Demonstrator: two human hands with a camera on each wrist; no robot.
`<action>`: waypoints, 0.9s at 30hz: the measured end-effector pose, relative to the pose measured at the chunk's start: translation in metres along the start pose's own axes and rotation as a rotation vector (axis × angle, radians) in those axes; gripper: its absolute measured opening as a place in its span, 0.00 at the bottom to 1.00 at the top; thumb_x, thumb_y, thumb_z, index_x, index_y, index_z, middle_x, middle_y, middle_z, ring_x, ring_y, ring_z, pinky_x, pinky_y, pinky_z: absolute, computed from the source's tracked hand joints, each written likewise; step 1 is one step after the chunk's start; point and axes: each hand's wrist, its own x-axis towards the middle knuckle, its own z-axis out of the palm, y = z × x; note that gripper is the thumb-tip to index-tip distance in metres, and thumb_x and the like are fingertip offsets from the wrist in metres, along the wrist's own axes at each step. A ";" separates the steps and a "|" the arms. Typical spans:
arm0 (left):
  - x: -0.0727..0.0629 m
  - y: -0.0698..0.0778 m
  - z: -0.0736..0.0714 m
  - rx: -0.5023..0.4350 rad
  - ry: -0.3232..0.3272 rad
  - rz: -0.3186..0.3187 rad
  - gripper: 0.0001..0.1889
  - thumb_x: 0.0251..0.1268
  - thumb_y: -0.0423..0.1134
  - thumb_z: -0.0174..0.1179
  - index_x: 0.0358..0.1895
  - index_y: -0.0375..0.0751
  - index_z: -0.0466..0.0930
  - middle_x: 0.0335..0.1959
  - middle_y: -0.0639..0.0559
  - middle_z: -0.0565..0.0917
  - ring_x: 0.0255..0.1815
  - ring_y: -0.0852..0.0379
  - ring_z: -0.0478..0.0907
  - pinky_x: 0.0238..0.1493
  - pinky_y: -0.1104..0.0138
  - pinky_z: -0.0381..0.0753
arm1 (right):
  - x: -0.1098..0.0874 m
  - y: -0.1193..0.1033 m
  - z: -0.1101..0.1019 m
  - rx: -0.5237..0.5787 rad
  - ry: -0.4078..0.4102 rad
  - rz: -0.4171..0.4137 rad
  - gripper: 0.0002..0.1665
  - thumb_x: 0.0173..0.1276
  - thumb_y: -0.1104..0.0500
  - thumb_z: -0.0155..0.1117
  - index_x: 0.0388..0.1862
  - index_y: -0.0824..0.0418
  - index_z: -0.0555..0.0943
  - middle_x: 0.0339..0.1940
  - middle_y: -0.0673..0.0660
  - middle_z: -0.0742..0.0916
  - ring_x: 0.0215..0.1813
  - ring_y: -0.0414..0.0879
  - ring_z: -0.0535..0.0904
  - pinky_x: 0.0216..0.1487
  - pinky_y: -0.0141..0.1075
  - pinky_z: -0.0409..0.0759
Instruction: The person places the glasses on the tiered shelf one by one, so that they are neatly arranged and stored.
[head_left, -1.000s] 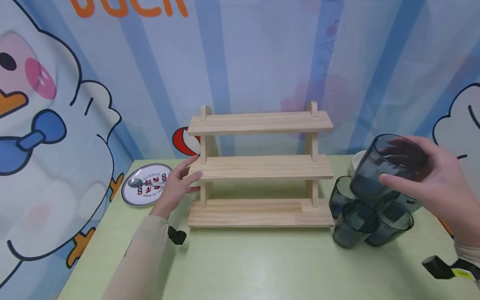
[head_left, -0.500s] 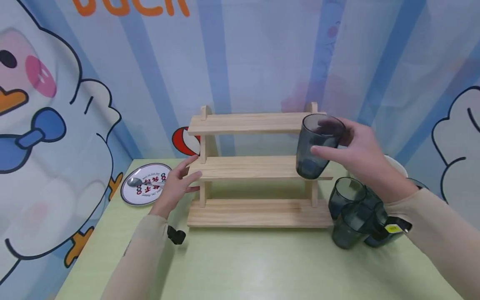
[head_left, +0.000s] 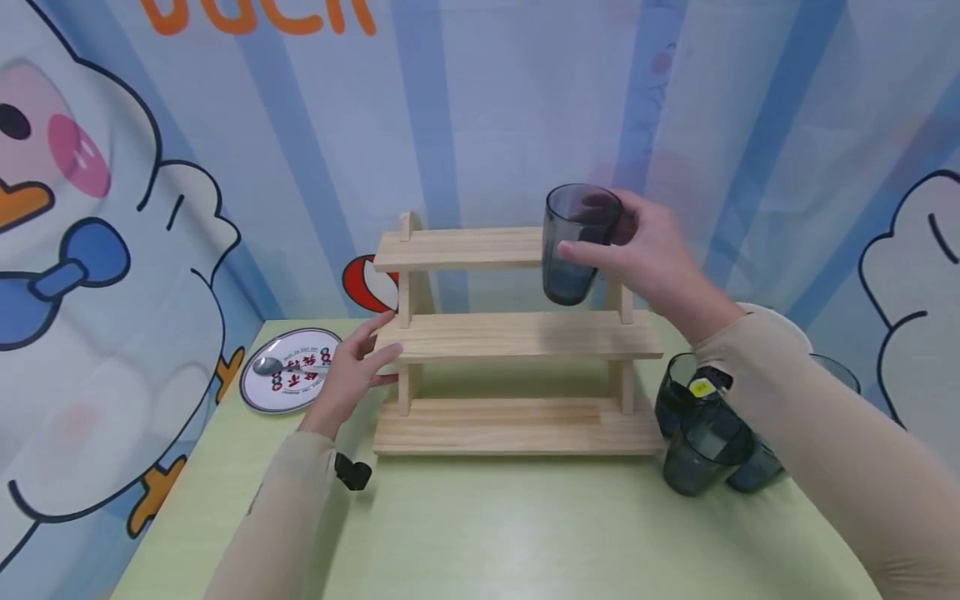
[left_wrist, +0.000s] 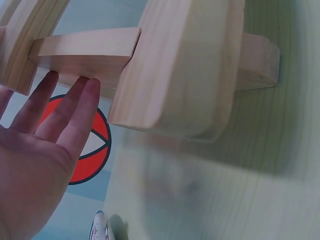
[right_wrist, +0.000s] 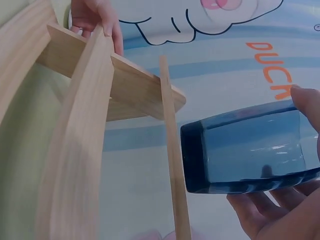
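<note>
My right hand (head_left: 637, 250) grips a dark blue-grey drinking glass (head_left: 573, 267) round its side, thumb in front. The glass is upright and overlaps the right part of the top board of a three-tier wooden display shelf (head_left: 517, 335). In the right wrist view, the base of the glass (right_wrist: 245, 150) is right beside the top board (right_wrist: 173, 150). At the shelf's left end, my left hand (head_left: 352, 375) holds the middle board, its thumb at the front edge. In the left wrist view, its extended fingers (left_wrist: 75, 115) reach the side support under a board.
Several similar glasses (head_left: 697, 458) stand on the table right of the shelf, partly hidden by my right sleeve. Behind them is a white round dish (head_left: 776, 321). On the left lies a printed oval plate (head_left: 277, 396) with a spoon (head_left: 268, 366). A patterned cloth hangs behind.
My right hand has carried the glass left and up, from above the other glasses to the shelf's top board. The left hand has stayed in place on the shelf.
</note>
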 end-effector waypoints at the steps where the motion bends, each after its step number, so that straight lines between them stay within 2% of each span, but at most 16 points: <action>1: 0.000 -0.001 0.000 -0.003 -0.001 0.000 0.35 0.76 0.48 0.65 0.82 0.59 0.65 0.77 0.40 0.70 0.70 0.36 0.75 0.55 0.46 0.86 | 0.004 -0.001 0.003 0.014 -0.002 0.005 0.40 0.63 0.49 0.82 0.72 0.50 0.76 0.64 0.52 0.84 0.59 0.46 0.83 0.58 0.38 0.85; 7: 0.000 -0.001 0.003 -0.019 -0.002 0.008 0.33 0.76 0.47 0.66 0.81 0.61 0.67 0.77 0.40 0.70 0.70 0.36 0.76 0.55 0.45 0.87 | 0.027 0.002 0.022 0.086 0.016 0.019 0.44 0.61 0.49 0.83 0.74 0.51 0.74 0.66 0.53 0.83 0.64 0.47 0.81 0.66 0.47 0.81; 13: 0.004 -0.004 0.005 -0.015 0.004 0.007 0.33 0.76 0.48 0.66 0.81 0.61 0.66 0.77 0.41 0.71 0.70 0.36 0.76 0.55 0.45 0.87 | 0.047 0.005 0.041 0.140 0.042 0.002 0.45 0.60 0.50 0.84 0.74 0.54 0.74 0.64 0.54 0.83 0.63 0.49 0.82 0.67 0.47 0.81; 21: 0.003 -0.004 0.003 -0.023 0.018 0.012 0.33 0.76 0.48 0.65 0.81 0.63 0.67 0.77 0.42 0.70 0.70 0.36 0.75 0.56 0.45 0.86 | 0.070 0.008 0.060 0.142 0.058 -0.039 0.46 0.62 0.51 0.83 0.76 0.55 0.72 0.67 0.56 0.82 0.64 0.49 0.80 0.66 0.47 0.80; 27: 0.001 -0.005 0.001 -0.020 0.021 0.011 0.33 0.76 0.48 0.65 0.81 0.61 0.66 0.77 0.41 0.71 0.70 0.36 0.75 0.56 0.46 0.86 | 0.079 0.009 0.071 0.090 0.072 -0.020 0.47 0.64 0.45 0.81 0.77 0.53 0.70 0.69 0.52 0.80 0.68 0.48 0.78 0.67 0.47 0.81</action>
